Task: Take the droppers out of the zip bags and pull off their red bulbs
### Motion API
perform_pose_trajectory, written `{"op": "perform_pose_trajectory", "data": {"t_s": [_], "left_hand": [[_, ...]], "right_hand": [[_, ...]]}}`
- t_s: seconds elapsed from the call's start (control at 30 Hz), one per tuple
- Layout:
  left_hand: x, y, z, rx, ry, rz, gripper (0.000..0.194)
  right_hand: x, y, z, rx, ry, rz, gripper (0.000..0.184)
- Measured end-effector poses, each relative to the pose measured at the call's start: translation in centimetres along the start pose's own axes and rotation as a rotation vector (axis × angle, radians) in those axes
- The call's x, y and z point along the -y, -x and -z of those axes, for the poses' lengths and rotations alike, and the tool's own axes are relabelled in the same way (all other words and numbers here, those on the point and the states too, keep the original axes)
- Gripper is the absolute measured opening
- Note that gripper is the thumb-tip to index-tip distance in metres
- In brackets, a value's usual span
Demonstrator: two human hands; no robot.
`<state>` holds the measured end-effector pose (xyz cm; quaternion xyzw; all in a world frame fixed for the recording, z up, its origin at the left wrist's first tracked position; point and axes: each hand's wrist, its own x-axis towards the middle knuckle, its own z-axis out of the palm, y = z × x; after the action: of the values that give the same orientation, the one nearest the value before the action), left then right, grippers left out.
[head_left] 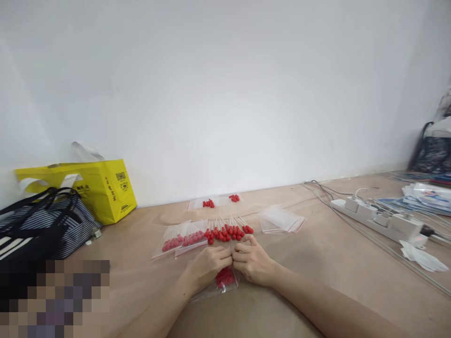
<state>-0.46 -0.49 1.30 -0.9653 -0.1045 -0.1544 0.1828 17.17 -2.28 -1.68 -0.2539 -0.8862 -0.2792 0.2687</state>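
Clear plastic makes up the small bag (225,278) with red contents, near the middle of the brown surface's (134,256) front edge, just below the two hands. The left hand (211,265) and right hand (252,263) come together over its upper part, their fingers curled and close to each other; whether either pair of fingertips is clamped on the plastic, I cannot tell.

Just beyond the hands, a fan of loose red-tipped sticks (229,232) lies with red ends toward the person and pale ends toward the back edge. Left of it, two filled bags (183,238) of such sticks lie partly overlapped. Clear packets with red-tipped sticks (221,202) lie by the back edge, showing two red clusters. Right of the fan lie flat clear bags (282,219).

Toward the back left corner, a yellow bag (116,192) stands behind a dark striped bag (79,223). Along the right side lie a white power strip (378,220) with cables, a crumpled white piece (423,256) and printed packets (431,193). The loose fan stands between the hands and the back packets.

Counted: one yellow bag, one striped bag, one crumpled piece; the sticks and flat bags overlap too much to count.
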Motion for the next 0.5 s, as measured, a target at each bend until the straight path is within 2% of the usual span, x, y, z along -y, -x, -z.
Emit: {"op": "perform_pose_trajectory", "data": {"t_s": [0.17, 0.37, 0.43, 0.5], "left_hand": [[0.4, 0.2, 1.1, 0.042, 0.045, 0.058, 0.039], [0.9, 0.6, 1.7, 0.039, 0.132, 0.184, 0.032], [0.2, 0.9, 1.8, 0.025, 0.211, 0.295, 0.031], [-1.0, 1.5, 2.0, 0.003, 0.310, 0.474, 0.030]], "right_hand": [[-0.6, 0.3, 0.8, 0.006, -0.016, -0.001, 0.023], [-1.3, 0.9, 1.9, 0.166, -0.072, -0.071, 0.017], [-1.5, 1.1, 2.0, 0.207, -0.106, -0.086, 0.013], [-1.6, 1.3, 2.1, 0.228, -0.160, -0.116, 0.010]]}}
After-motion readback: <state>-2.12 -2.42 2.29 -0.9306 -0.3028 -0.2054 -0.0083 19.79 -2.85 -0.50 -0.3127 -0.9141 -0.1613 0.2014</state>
